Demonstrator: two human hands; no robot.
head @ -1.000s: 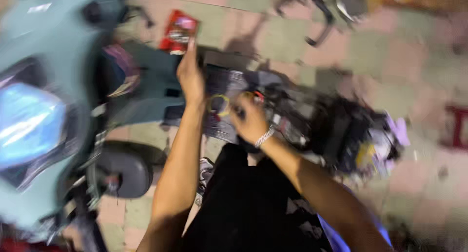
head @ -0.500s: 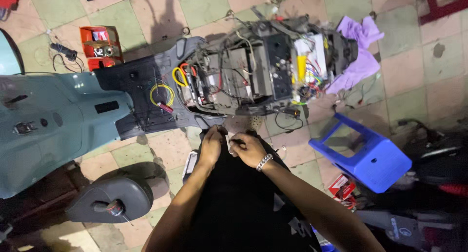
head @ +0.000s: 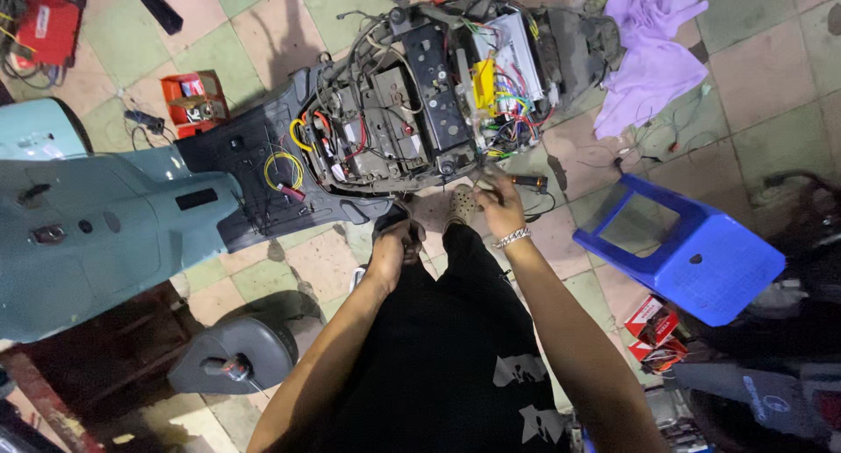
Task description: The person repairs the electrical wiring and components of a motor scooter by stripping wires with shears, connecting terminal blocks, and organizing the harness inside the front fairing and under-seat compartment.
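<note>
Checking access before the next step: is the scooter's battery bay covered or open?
Open: the scooter has no cover over its battery bay, so batteries and coloured wiring show.

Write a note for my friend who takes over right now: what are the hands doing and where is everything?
Left hand: curled near the knee, below the scooter's black floor panel; whether it grips anything is hidden.
Right hand: reaching toward the open battery bay, fingers by a small black tool; grip unclear.
Scooter lies on its side, covers off, wiring exposed.
Blue stool to the right, purple cloth beyond it.
Left: wiring still loose, covers still off.
</note>
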